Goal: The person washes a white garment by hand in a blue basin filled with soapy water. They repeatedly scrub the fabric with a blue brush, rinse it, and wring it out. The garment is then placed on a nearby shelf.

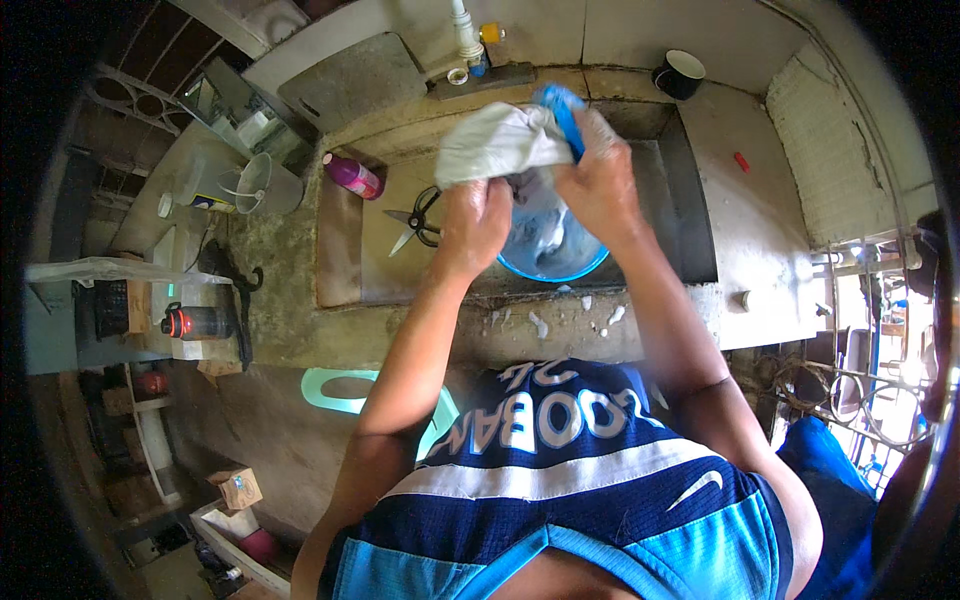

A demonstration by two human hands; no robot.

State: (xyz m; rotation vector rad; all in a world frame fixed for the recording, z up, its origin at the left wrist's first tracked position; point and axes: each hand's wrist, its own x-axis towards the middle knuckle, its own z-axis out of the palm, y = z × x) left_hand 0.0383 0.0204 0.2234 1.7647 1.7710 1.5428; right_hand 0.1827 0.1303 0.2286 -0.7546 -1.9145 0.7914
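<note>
Above a blue-rimmed basin of sudsy water, my left hand is closed on a wet white cloth that hangs bunched over its fingers. My right hand, wet with some foam, is closed around a bright blue object pressed against the cloth's right side. Its shape is blurred, so I cannot tell whether it is a brush or another cloth. Inside the basin, whitish-blue foam and perhaps more fabric show below my hands. To the left, black-handled scissors lie open on the sink floor.
The basin stands in a concrete sink. A purple bottle leans in its left corner. A bucket and a black-and-red flask are farther left. A dark mug and a small red item lie right. Foam spots the front ledge.
</note>
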